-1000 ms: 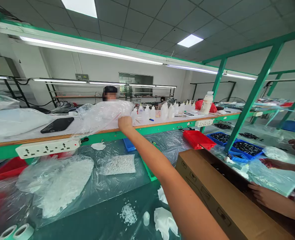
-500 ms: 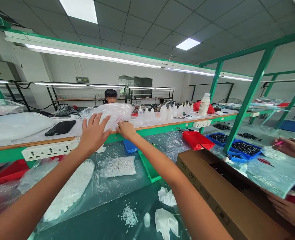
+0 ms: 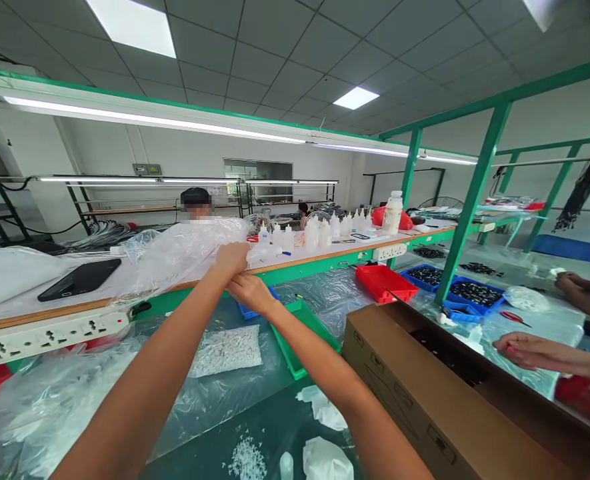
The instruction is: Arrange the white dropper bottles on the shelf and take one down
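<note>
1. Clear plastic, that's what both hands were on: a big crinkly clear plastic bag point(image 3: 185, 250) lying up on the raised shelf point(image 3: 325, 252) at the back of the bench point(image 3: 209, 453), right at its front edge.
2. Left hand point(image 3: 232, 259) was on the bag's right end, fingers curled over the film, so a closed grip on the bag as far as I could see.
3. Right hand point(image 3: 247, 292) sat just under the left one, touching it, at the shelf edge. Its grip looked curled in too, but the fingertips were tucked behind the left hand, so I couldn't tell if it really had hold of the plastic.
4. Further left on the shelf was a black tablet point(image 3: 79, 279), lying flat beside the bag. A white power strip point(image 3: 49, 333) was mounted on the shelf's front face below it.
5. Right of the hands, a row of small white squeeze bottles point(image 3: 319, 233) stood on the shelf, plus one taller white bottle point(image 3: 393, 212).
6. Down on the bench: a flat bag of small white parts point(image 3: 227, 350), a green tray point(image 3: 307, 333), a red tray point(image 3: 385, 281), blue trays of black parts point(image 3: 467, 292), and a few loose white bits point(image 3: 247, 459) near the front.
7. An open cardboard box point(image 3: 415, 393) sat to the right, close in.
8. Another person's hands point(image 3: 517, 350) were at the far right, beside red scissors point(image 3: 513, 317).
</note>
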`<action>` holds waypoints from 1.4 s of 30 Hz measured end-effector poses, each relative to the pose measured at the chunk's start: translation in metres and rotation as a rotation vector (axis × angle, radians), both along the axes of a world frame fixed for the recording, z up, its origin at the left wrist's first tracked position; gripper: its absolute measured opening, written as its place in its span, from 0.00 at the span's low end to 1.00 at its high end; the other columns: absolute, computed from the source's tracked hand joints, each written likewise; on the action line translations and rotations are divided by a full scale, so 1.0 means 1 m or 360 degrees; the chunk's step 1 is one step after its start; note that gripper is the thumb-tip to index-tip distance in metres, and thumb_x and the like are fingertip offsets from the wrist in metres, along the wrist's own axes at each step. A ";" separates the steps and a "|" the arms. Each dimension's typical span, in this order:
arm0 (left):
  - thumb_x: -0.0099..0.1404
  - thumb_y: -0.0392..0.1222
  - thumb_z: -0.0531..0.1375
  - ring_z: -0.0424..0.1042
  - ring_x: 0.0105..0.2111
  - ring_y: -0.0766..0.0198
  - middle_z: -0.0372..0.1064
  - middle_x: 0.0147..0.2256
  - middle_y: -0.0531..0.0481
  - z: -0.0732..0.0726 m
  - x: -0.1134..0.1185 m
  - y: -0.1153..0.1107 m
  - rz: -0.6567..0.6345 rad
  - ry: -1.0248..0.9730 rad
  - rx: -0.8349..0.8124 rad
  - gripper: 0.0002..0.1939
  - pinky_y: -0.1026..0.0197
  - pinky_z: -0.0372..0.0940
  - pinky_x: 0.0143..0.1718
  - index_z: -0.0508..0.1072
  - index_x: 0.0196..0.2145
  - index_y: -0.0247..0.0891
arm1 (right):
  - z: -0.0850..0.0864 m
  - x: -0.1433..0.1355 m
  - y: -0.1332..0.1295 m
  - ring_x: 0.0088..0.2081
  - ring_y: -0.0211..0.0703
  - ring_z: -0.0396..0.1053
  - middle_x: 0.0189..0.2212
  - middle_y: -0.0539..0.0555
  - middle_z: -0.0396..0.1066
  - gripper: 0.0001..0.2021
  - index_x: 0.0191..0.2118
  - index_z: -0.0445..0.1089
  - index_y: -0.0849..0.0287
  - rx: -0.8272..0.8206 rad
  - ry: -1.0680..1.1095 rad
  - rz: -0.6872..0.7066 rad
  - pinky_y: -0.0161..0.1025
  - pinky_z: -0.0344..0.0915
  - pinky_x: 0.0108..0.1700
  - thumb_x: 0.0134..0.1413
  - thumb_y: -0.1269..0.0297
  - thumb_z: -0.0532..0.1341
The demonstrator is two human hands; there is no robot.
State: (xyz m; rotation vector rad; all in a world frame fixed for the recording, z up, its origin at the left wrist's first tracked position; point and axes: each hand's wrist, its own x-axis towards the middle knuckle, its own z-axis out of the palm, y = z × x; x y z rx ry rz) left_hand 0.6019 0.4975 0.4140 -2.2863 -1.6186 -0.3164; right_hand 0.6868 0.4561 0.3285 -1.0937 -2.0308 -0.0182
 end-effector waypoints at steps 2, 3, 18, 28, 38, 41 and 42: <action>0.57 0.35 0.58 0.67 0.47 0.48 0.71 0.42 0.39 -0.001 -0.008 0.002 -0.0034 -0.0026 0.0012 0.20 0.46 0.61 0.46 0.69 0.48 0.33 | -0.016 0.015 -0.022 0.43 0.42 0.70 0.44 0.55 0.71 0.14 0.44 0.70 0.57 0.0056 0.0260 -0.0013 0.42 0.68 0.45 0.57 0.56 0.57; 0.55 0.35 0.58 0.66 0.48 0.46 0.71 0.41 0.38 -0.002 -0.011 0.004 -0.0059 -0.0053 0.0019 0.21 0.47 0.61 0.46 0.69 0.48 0.34 | -0.024 0.025 -0.033 0.43 0.42 0.70 0.44 0.55 0.71 0.14 0.44 0.71 0.56 0.0101 0.0425 -0.0031 0.41 0.69 0.44 0.58 0.55 0.55; 0.52 0.49 0.58 0.69 0.32 0.60 0.67 0.38 0.47 -0.041 -0.041 0.016 -0.0223 -0.1160 0.0074 0.24 0.61 0.63 0.33 0.65 0.47 0.39 | -0.004 0.145 -0.085 0.30 0.34 0.73 0.29 0.50 0.74 0.17 0.41 0.71 0.60 0.0234 0.2653 0.0375 0.29 0.71 0.33 0.44 0.59 0.67; 0.51 0.51 0.60 0.70 0.30 0.62 0.66 0.37 0.49 -0.037 -0.038 0.001 -0.0358 -0.1619 0.0136 0.29 0.61 0.63 0.33 0.64 0.50 0.38 | 0.000 0.128 -0.077 0.32 0.36 0.74 0.32 0.50 0.75 0.16 0.42 0.72 0.59 0.0309 0.2527 0.0376 0.32 0.71 0.36 0.46 0.60 0.66; 0.51 0.49 0.61 0.71 0.27 0.65 0.66 0.36 0.49 -0.006 -0.058 -0.022 -0.0599 -0.1887 0.0215 0.24 0.62 0.68 0.31 0.69 0.45 0.35 | 0.006 0.008 -0.007 0.45 0.39 0.69 0.45 0.54 0.71 0.14 0.45 0.71 0.61 0.0206 0.1025 0.0231 0.35 0.67 0.47 0.56 0.65 0.55; 0.50 0.48 0.62 0.71 0.28 0.65 0.66 0.35 0.50 -0.004 -0.072 -0.028 -0.0610 -0.1887 0.0261 0.23 0.60 0.69 0.32 0.70 0.43 0.36 | 0.014 -0.016 0.011 0.50 0.37 0.65 0.49 0.53 0.69 0.15 0.48 0.69 0.60 0.0196 0.0449 0.0022 0.33 0.60 0.54 0.59 0.68 0.51; 0.50 0.48 0.62 0.71 0.28 0.65 0.66 0.35 0.50 -0.005 -0.076 -0.030 -0.0613 -0.1884 0.0269 0.22 0.60 0.69 0.32 0.71 0.43 0.36 | 0.016 -0.021 0.016 0.51 0.37 0.65 0.49 0.53 0.69 0.15 0.49 0.69 0.59 0.0183 0.0353 -0.0010 0.34 0.58 0.55 0.58 0.69 0.52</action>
